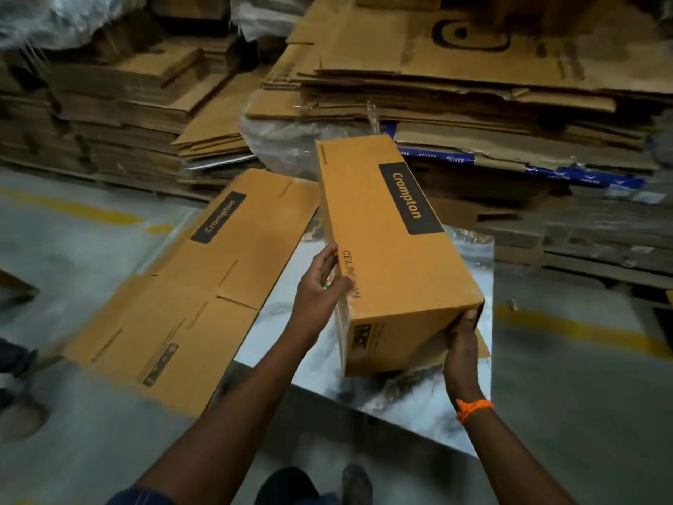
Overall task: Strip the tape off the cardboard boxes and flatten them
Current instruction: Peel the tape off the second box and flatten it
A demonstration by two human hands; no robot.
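1 crompton box (393,249), unflattened: left hand (322,286) grips its taped side, right hand (462,340) holds near corner, likely steadying for stripping; 1 flattened box (204,286) alongside.

The right hand's (462,344) fingers are out of sight behind the box's (393,256) near corner. The left hand (320,282) covers part of the side lettering. Small print on the near end is unreadable. The cardboard stacks (491,78) run off the top and right edges, and the plastic wrap (43,16) at top left is blurred.
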